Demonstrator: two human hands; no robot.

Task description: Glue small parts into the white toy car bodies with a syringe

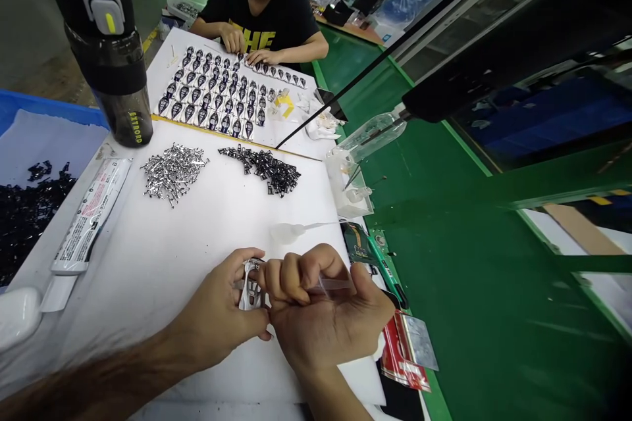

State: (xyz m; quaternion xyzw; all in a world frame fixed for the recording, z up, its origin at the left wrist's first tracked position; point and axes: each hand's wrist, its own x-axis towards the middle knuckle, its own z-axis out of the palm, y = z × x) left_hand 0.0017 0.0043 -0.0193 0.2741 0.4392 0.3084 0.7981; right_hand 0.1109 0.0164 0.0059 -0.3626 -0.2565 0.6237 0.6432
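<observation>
Right now I am pinching a small silver metal part [250,289] between the thumb and fingers of my left hand [217,316], low over the white work sheet [162,256]. My right hand [328,325] is curling tight around a thin clear applicator [336,285], knuckles touching the part.

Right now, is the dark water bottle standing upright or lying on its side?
Upright: the water bottle stands on its base on the white sheet, lid at top.
</observation>
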